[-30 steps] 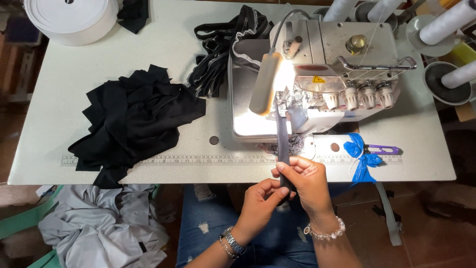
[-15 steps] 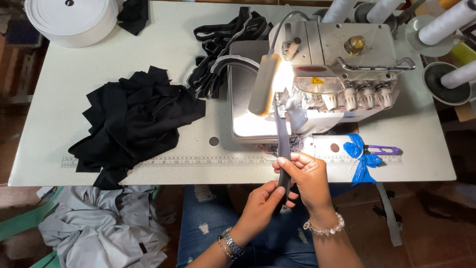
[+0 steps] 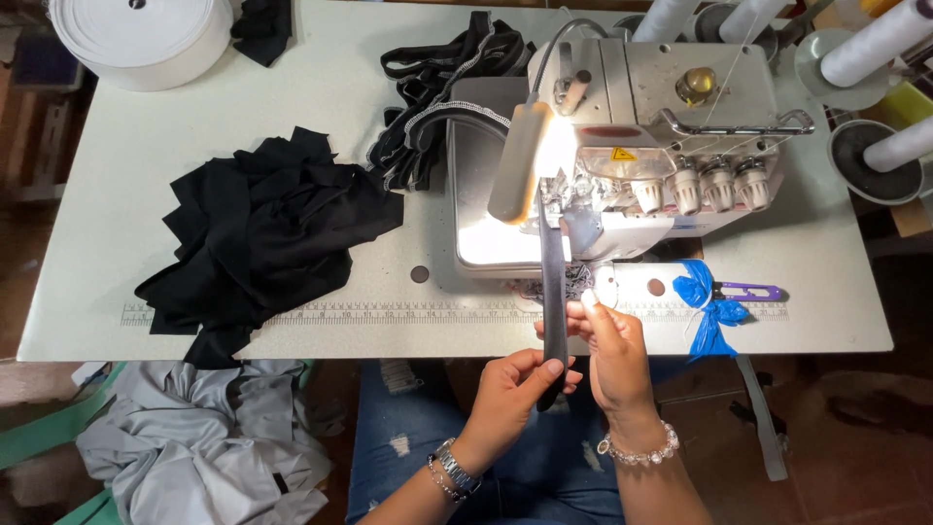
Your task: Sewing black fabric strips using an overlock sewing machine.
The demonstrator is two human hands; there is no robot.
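A narrow dark fabric strip (image 3: 553, 277) runs from the presser foot of the grey overlock sewing machine (image 3: 641, 146) straight toward me over the table's front edge. My left hand (image 3: 510, 394) pinches the strip's near end below the table edge. My right hand (image 3: 607, 345) holds the strip slightly higher, fingers pressed on its right side. A lamp lights the machine bed.
A pile of black fabric pieces (image 3: 262, 233) lies left on the white table (image 3: 146, 175). Black trimmed straps (image 3: 437, 87) sit behind the machine, a white tape roll (image 3: 141, 39) far left. Thread cones (image 3: 875, 58) stand right. Purple snips with blue ribbon (image 3: 724, 292). Grey cloth (image 3: 204, 447) below.
Both hands have slid slightly toward me along the strip; the left hand now grips lower. The strip stays stretched from the machine.
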